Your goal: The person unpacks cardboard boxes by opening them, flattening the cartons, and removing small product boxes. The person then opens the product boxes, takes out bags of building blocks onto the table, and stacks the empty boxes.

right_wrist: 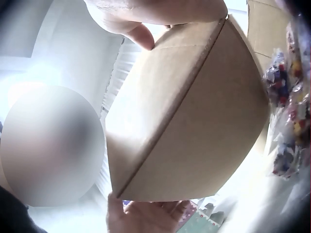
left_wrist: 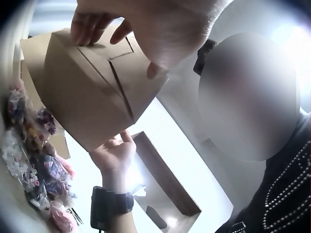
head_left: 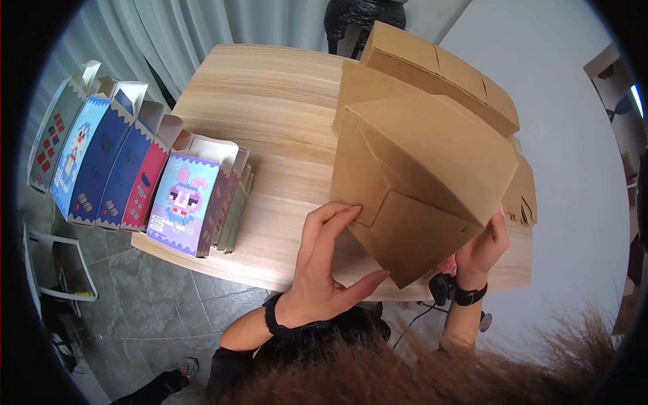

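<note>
A brown cardboard box point(head_left: 432, 155) is held tilted over the right part of the table, its end with folded flaps point(head_left: 418, 229) facing me. At that end, my left hand point(head_left: 320, 263) spreads over the box, its fingertips on one edge and the thumb by the lower corner. The left wrist view shows a slit between the flaps point(left_wrist: 104, 73) near those fingers. My right hand point(head_left: 480, 250) grips the box's right corner. In the right wrist view its thumb point(right_wrist: 141, 36) lies against one panel, while the other fingers are partly hidden behind the box.
Several colourful printed boxes point(head_left: 182, 202) with raised flaps stand along the left side of the wooden table point(head_left: 270, 88). More brown cardboard point(head_left: 439, 74) lies behind the held box. Clear bags of small coloured pieces point(left_wrist: 53, 170) lie close by. Beyond the table stands a black stool point(head_left: 364, 20).
</note>
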Available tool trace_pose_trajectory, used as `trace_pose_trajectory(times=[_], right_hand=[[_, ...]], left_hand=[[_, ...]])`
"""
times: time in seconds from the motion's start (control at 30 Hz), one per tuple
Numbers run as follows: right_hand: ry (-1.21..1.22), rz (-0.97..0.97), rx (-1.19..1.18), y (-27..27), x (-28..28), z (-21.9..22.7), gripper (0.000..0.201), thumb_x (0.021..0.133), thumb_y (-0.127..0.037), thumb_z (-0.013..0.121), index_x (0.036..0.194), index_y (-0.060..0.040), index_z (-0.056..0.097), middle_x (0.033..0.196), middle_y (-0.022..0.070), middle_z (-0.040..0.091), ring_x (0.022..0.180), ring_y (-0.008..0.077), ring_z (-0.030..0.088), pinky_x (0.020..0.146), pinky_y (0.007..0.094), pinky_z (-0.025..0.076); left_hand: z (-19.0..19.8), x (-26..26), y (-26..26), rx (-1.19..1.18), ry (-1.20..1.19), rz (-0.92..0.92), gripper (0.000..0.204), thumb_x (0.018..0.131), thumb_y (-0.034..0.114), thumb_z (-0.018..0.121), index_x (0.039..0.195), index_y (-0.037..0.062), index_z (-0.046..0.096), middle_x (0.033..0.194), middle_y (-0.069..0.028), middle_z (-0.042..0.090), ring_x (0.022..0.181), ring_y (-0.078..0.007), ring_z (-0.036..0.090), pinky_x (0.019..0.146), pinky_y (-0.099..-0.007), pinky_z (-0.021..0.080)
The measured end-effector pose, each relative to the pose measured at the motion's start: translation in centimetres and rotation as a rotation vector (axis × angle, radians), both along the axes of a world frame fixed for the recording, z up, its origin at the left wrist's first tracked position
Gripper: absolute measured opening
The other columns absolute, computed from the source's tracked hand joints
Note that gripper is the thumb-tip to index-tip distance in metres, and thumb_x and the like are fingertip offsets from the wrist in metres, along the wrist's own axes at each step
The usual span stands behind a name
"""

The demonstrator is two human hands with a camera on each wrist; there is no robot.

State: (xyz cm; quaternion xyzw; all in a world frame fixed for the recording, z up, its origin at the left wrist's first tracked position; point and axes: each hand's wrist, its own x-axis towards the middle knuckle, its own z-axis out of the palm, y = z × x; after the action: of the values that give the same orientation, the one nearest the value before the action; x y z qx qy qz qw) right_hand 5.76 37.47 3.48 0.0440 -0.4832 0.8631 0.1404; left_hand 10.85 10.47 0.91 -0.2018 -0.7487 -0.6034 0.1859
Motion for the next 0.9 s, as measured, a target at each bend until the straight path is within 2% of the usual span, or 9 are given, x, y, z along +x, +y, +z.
trace_pose_trajectory(times=[0.2, 0.33, 0.47, 0.57, 0.67, 0.73, 0.77, 0.87, 0.9], right_hand=[[0.109, 0.149, -0.134, 1.0, -0.4, -1.3, 0.043, 0.110, -0.021, 0.043, 0.134, 0.0118, 0.056, 0.137, 0.0227, 0.064, 0.126, 0.0283, 0.063, 0.107, 0.0410, 0.049], [0.105, 0.147, -0.162, -0.3, -0.2, -1.3, 0.043, 0.110, -0.021, 0.043, 0.135, 0.0118, 0.056, 0.136, 0.0226, 0.065, 0.125, 0.0277, 0.064, 0.107, 0.0408, 0.048], [0.099, 0.077, -0.110, -1.4, -0.1, -1.8, 0.041, 0.111, -0.022, 0.043, 0.130, 0.0098, 0.060, 0.131, 0.0207, 0.068, 0.121, 0.0257, 0.066, 0.105, 0.0397, 0.050], [0.060, 0.005, -0.059, -2.4, -0.4, -0.2, 0.040, 0.111, -0.022, 0.042, 0.127, 0.0087, 0.061, 0.127, 0.0186, 0.070, 0.117, 0.0238, 0.068, 0.101, 0.0366, 0.051], [0.013, -0.129, 0.075, -0.9, -2.6, -0.2, 0.038, 0.111, -0.023, 0.043, 0.124, 0.0066, 0.063, 0.120, 0.0154, 0.072, 0.115, 0.0219, 0.068, 0.099, 0.0338, 0.052], [0.022, -0.170, 0.186, 0.0, -4.4, 0.3, 0.037, 0.112, -0.023, 0.043, 0.123, 0.0050, 0.064, 0.116, 0.0137, 0.073, 0.114, 0.0208, 0.068, 0.098, 0.0331, 0.052], [-0.068, -0.210, 0.233, -0.1, -5.4, 1.0, 0.038, 0.111, -0.026, 0.045, 0.127, 0.0033, 0.062, 0.119, 0.0134, 0.071, 0.118, 0.0223, 0.067, 0.100, 0.0352, 0.051], [-0.145, -0.237, 0.273, 0.2, -6.3, 1.5, 0.040, 0.111, -0.030, 0.047, 0.132, 0.0015, 0.060, 0.121, 0.0132, 0.070, 0.121, 0.0238, 0.065, 0.103, 0.0373, 0.050], [-0.141, -0.229, 0.269, 0.3, -6.6, 1.7, 0.040, 0.111, -0.030, 0.047, 0.132, 0.0015, 0.060, 0.121, 0.0132, 0.069, 0.122, 0.0238, 0.064, 0.103, 0.0374, 0.050]], left_hand=[[-0.4, -0.4, 0.3, -0.099, 0.080, 0.083, 0.074, 0.074, 0.011, 0.085, 0.141, -0.0003, 0.054, 0.137, -0.0209, 0.052, 0.120, -0.0328, 0.054, 0.097, -0.0396, 0.047], [0.6, 0.0, 0.0, -0.068, 0.080, 0.080, 0.074, 0.074, 0.010, 0.085, 0.141, -0.0009, 0.054, 0.136, -0.0192, 0.052, 0.120, -0.0300, 0.054, 0.098, -0.0389, 0.046], [1.0, 0.6, 0.9, 0.176, -0.109, -0.097, 0.080, 0.071, 0.009, 0.088, 0.142, -0.0018, 0.053, 0.130, -0.0127, 0.052, 0.116, -0.0232, 0.053, 0.099, -0.0352, 0.042], [0.8, 0.2, 0.6, 0.170, -0.135, -0.115, 0.086, 0.072, 0.013, 0.093, 0.146, 0.0025, 0.050, 0.125, -0.0102, 0.054, 0.114, -0.0203, 0.055, 0.091, -0.0321, 0.046], [1.1, -1.1, -0.2, 0.195, -0.211, -0.256, 0.072, 0.074, 0.011, 0.092, 0.136, 0.0037, 0.057, 0.117, -0.0069, 0.057, 0.108, -0.0168, 0.056, 0.087, -0.0299, 0.045], [1.5, -2.0, -0.5, 0.187, -0.188, -0.267, 0.051, 0.078, 0.009, 0.089, 0.121, 0.0042, 0.062, 0.110, -0.0067, 0.059, 0.103, -0.0176, 0.058, 0.085, -0.0294, 0.045], [2.3, -2.5, -0.3, 0.224, -0.101, -0.226, 0.026, 0.085, 0.007, 0.083, 0.104, 0.0025, 0.065, 0.106, -0.0075, 0.061, 0.097, -0.0190, 0.059, 0.084, -0.0297, 0.046], [3.2, -2.6, -0.5, 0.238, -0.045, -0.293, 0.011, 0.092, 0.007, 0.076, 0.094, 0.0007, 0.067, 0.111, -0.0091, 0.063, 0.099, -0.0185, 0.060, 0.084, -0.0307, 0.047], [3.3, -2.3, -0.3, 0.287, -0.042, -0.309, 0.014, 0.096, 0.008, 0.072, 0.086, -0.0003, 0.068, 0.100, -0.0090, 0.066, 0.092, -0.0176, 0.062, 0.080, -0.0312, 0.048]])
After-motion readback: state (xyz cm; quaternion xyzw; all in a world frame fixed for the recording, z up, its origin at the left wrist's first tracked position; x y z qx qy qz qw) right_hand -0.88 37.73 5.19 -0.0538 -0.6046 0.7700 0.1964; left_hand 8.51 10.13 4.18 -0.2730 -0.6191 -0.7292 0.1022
